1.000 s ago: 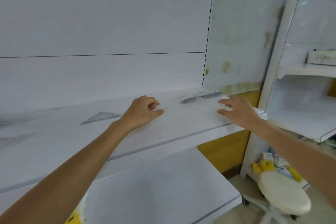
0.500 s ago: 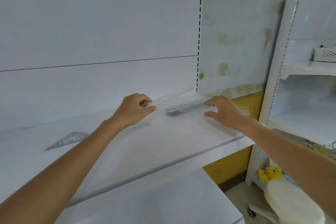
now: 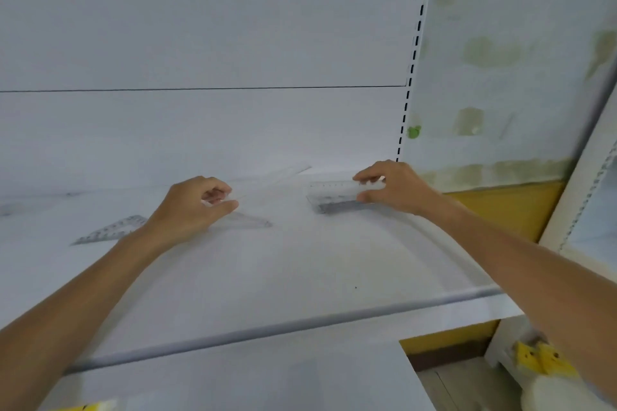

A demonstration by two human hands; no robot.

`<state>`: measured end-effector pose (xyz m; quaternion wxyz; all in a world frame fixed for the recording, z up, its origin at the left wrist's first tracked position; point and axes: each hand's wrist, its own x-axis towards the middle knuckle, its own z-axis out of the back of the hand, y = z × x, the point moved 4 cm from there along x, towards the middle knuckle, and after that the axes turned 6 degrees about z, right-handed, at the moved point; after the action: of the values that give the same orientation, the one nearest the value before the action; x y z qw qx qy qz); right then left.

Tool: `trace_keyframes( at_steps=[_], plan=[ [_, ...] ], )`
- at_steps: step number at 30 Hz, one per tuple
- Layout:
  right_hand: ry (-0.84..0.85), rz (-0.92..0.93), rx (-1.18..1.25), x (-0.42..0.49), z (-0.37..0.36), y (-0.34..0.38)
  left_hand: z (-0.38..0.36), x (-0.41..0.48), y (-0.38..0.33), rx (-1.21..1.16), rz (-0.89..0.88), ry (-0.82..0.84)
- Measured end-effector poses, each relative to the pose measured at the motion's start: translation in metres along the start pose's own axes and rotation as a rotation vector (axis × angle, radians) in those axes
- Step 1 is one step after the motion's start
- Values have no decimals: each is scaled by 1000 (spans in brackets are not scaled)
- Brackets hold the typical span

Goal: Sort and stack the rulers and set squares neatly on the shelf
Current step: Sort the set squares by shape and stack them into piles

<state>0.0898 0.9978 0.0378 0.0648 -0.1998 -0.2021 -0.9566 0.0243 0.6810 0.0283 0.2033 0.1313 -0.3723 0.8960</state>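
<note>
Since half a second ago the camera is swinging left and closer, and the right hand (image 3: 392, 188) is now closing on the stack instead of just reaching past it; the left hand (image 3: 197, 205) is staying put in about the same curl.

Head view, only one: right hand is pinching the right end of a clear ruler (image 3: 334, 187), fingers on top, thumb underneath, lifting it slightly off a small stack of rulers (image 3: 337, 205) sitting near the back right of the shelf (image 3: 300, 324). Left hand is curled nearly closed, fingertips pinching what looks like the corner of a clear set square (image 3: 247, 218) lying flat to its right; the grip itself is blurry, so not certain. A second set square (image 3: 110, 230) is lying flat further left, untouched. A long faint ruler (image 3: 280, 173) is lying against the back panel, between the hands.

Risks, as a judgement: clear plastic on white is hard to see, so pieces are getting missed easily. End-pinching the ruler is letting it pivot and knock the stack askew. Dragging the set square could push it under the rulers.
</note>
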Motion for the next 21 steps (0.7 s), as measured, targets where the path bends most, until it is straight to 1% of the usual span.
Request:
trace_keyframes(
  at_steps=[5,7,10,12,14,17,18,19,21],
  plan=[
    [121,64,47,7,2,-6,-5,-14,-4,8,122,-73],
    [167,70,50,8,-3,-9,-10,-22,-12,14,128,-82],
    [175,82,59,5,-7,-12,-13,-36,-25,35,111,-89],
    [194,98,1,1,-7,-11,-13,-43,-32,56,102,-98],
    [154,150,-109,-8,-4,-7,-13,-47,-40,69,95,-115],
    [-58,206,-198,-26,5,4,-17,-44,-51,71,79,-129],
    [-85,189,-217,-35,7,6,-22,-40,-55,75,80,-119],
    [-69,149,-227,-43,7,7,-27,-36,-59,79,83,-102],
    [50,56,-214,-63,6,3,-43,-25,-70,75,87,-59]
  ],
)
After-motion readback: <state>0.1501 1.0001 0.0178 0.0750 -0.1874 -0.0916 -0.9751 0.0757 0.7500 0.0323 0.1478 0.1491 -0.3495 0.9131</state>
